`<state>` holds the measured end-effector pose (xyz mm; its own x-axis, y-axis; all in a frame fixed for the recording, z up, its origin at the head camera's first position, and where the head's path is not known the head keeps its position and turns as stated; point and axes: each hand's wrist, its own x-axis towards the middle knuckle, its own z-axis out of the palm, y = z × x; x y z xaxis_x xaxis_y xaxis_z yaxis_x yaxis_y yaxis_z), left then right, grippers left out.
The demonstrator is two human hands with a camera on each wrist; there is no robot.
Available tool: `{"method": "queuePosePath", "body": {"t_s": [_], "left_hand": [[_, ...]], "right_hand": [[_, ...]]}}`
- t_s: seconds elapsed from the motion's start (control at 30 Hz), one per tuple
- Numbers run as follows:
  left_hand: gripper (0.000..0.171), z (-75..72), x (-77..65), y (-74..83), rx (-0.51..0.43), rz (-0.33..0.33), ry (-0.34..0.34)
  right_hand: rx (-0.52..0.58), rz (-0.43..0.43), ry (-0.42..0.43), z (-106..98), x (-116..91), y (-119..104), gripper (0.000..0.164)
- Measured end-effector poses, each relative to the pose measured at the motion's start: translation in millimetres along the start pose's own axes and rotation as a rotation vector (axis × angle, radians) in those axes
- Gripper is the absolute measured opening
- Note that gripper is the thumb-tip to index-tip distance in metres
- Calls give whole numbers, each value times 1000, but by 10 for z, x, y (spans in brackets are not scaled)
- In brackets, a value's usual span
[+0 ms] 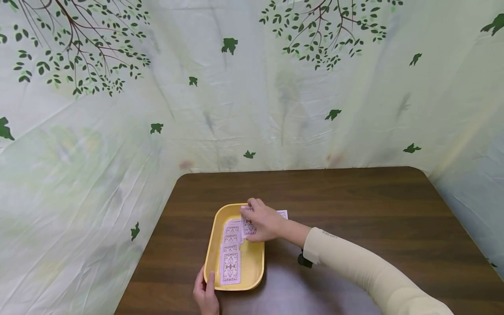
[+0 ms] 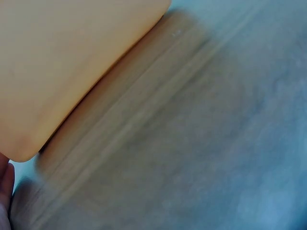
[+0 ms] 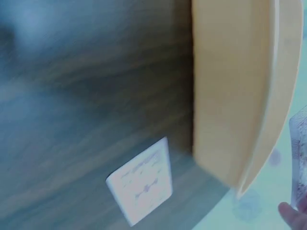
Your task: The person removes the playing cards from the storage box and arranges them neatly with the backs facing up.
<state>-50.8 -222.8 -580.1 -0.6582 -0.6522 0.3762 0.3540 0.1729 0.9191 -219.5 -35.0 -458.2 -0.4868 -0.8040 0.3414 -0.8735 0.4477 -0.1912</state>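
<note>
Placement looked like the step, right hand (image 1: 265, 222) pinching a lilac-patterned rectangular paper card (image 1: 249, 226) at the far end of the rounded yellow plastic tray (image 1: 252, 267), left hand (image 1: 206, 295) gripping its near-left corner, so next move probably needed a clean release.

Clock positions refer to the head view's centre. The table (image 1: 354, 197), brown with wood grain and rounded far corners, extends from 4 to 7 o'clock; a pale sheen shows near 6. The creased, pale backdrop (image 1: 256, 100) spans 8 through 12 to 4. Branch prints (image 1: 72, 21) occupy 10 and 1; dark green leaf prints (image 1: 229, 45) include 12, 3 and 8.
</note>
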Motion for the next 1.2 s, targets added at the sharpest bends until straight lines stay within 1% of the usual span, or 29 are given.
{"method": "queuePosePath", "body": {"t_s": [0.1, 0.2, 0.4, 0.47, 0.6, 0.73, 0.97, 1.07, 1.2], "left_hand": [[31, -6, 4, -10, -9, 8, -2], [31, -9, 9, -11, -5, 2, 2], [31, -13, 18, -9, 3, -6, 7], [31, -17, 22, -17, -8, -1, 5], [31, -17, 25, -19, -18, 7, -2], [31, -7, 27, -2, -15, 13, 0], [31, -15, 18, -9, -55, 26, -5], [31, -11, 14, -10, -59, 32, -7], [31, -13, 10, -19, -54, 25, -7]], "right_hand": [[18, 21, 11, -45, -85, 117, 71], [18, 42, 17, -70, -182, 238, 71], [37, 57, 16, -51, -392, 477, 71], [30, 72, -5, -24, -463, 551, 71], [32, 134, -75, 18, -613, 670, 73], [58, 184, -136, 46, -749, 758, 75], [93, 257, -236, 125, -959, 900, 73], [113, 287, -265, 146, -1024, 944, 71], [142, 302, -269, 150, -1077, 972, 69]]}}
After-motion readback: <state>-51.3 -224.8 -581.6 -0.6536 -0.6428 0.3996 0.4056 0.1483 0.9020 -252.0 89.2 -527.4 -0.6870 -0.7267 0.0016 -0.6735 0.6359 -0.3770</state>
